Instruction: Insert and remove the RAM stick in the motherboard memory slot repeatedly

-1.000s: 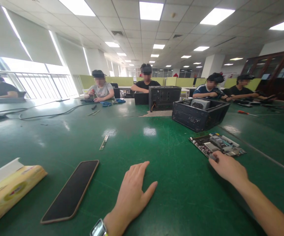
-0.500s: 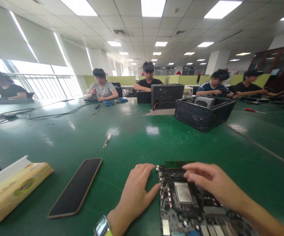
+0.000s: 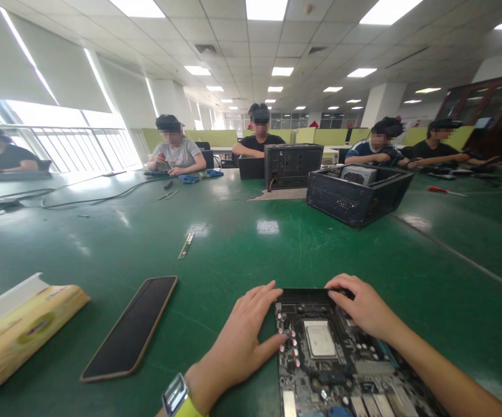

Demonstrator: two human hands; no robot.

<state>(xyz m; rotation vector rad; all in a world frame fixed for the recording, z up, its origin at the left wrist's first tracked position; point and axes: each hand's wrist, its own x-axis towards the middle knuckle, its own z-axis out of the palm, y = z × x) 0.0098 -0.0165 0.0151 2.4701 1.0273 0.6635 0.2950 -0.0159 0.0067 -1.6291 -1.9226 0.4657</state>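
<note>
A motherboard (image 3: 294, 382) lies on the green table in front of me, with a silver processor (image 3: 320, 339) near its middle. Dark memory slots (image 3: 304, 296) run along its far edge. My left hand (image 3: 244, 333) rests at the board's left side, fingers apart, the forefinger at the far left corner and the thumb over the edge. At the slots' right end, my right hand (image 3: 359, 302) has its thumb and bent fingers close together. What lies between them is too small to make out. A watch (image 3: 176, 397) is on my left wrist.
Left of the board lie a phone (image 3: 131, 330) and a yellow tissue pack (image 3: 29, 336). A loose memory stick (image 3: 186, 246) lies farther out. Beyond stand computer cases (image 3: 359, 197) (image 3: 293, 167). A screwdriver (image 3: 444, 190) is at the right. Several people sit around the table.
My right hand has shifted to the far edge, its fingers now more curled at the slots' end. The green strip that stood out there no longer shows. My left hand stays beside the board.
</note>
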